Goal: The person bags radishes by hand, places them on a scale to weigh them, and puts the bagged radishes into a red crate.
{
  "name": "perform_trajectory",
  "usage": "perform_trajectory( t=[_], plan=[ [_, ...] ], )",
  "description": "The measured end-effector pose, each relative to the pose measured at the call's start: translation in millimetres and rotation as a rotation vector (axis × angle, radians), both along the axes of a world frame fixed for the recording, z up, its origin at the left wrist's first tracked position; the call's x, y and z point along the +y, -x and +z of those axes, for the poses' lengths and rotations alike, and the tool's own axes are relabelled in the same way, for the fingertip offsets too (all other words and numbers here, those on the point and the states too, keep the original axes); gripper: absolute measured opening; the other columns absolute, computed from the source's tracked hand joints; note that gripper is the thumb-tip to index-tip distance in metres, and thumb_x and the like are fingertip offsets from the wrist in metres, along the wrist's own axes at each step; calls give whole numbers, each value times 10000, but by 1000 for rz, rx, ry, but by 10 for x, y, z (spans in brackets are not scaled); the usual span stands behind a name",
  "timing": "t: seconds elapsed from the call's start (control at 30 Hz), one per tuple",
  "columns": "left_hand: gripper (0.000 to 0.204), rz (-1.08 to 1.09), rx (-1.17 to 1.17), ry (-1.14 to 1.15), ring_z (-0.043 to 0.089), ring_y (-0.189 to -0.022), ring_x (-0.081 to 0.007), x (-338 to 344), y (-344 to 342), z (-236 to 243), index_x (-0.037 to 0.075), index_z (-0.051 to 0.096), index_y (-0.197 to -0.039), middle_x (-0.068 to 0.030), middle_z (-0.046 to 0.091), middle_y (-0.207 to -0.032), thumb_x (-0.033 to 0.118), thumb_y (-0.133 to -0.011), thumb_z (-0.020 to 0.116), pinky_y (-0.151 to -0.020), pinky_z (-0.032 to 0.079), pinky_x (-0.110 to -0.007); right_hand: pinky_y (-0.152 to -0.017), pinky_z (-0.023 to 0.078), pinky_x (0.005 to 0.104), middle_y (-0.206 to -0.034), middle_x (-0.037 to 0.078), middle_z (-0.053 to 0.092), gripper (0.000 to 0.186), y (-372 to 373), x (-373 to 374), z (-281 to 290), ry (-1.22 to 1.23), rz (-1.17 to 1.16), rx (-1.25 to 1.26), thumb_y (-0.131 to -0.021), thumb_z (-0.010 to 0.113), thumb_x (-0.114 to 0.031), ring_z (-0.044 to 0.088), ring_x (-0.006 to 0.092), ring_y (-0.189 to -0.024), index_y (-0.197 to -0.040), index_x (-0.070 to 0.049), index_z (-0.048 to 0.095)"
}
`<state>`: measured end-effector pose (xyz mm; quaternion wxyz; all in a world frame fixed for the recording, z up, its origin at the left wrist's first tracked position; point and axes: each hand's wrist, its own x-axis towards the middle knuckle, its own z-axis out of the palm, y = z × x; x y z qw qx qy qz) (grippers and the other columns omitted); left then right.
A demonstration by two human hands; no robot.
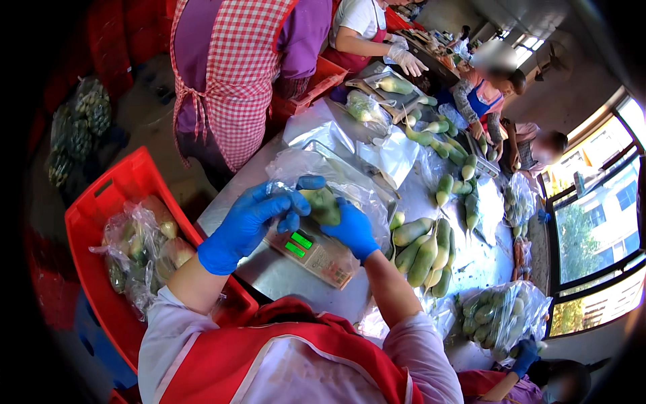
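Observation:
Both my hands are in blue gloves, over a weighing scale [313,262] with lit green displays on the metal table [249,266]. My left hand [258,219] has its fingers curled on the crumpled top of a clear plastic bag [282,188]. My right hand [352,231] grips the right side of that bag, around pale green radishes [321,205] inside it. The bag hides part of the scale's pan. Loose long green radishes [420,259] lie just right of my right hand.
A red crate [91,222] holding bagged vegetables stands at my left. A worker in a checked apron [225,81] stands across the table; several co-workers [481,101] work along it. More radishes, plastic sheets [397,158] and a full bag [494,316] cover its right part.

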<state>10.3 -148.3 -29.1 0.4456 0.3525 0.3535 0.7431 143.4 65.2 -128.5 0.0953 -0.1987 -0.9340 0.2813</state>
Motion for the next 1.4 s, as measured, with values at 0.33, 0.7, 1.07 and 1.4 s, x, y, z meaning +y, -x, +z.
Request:
perform_trajectory(
  t=[0.33,0.7,1.07,1.4],
  plan=[
    [214,-39,-60,26,554,-672,-100,59,79,104,1,602,-934,-121,576,-1077,179,-885,493,-587,395,-194,-866,421,376,-1116,151,567,410,419,663,-458,231,-151,87,-779,632,-287,541,318,-1006,-1110,-55,570],
    [207,24,-150,-48,545,-660,-109,11,146,-26,3,611,-905,-163,543,-1187,160,-884,478,-595,417,-195,-925,387,365,-1191,165,534,538,131,901,-116,-224,-6,-125,-803,594,-395,505,310,-1086,-1219,-67,498],
    [201,-38,-216,-30,536,-641,-121,102,-64,-19,-7,619,-887,-185,534,-1191,162,-861,514,-621,439,-220,-1037,241,499,-740,52,610,309,-1228,79,1686,-790,377,-635,-711,624,-434,576,239,-791,-687,-128,656],
    [232,-258,-26,133,556,-803,-117,303,-522,-141,-16,601,-964,-145,537,-1206,169,-876,490,-764,441,-244,-913,394,318,-923,110,644,215,-1600,-67,1042,298,-363,272,-791,622,-213,585,199,-958,-935,-54,640]
  ],
)
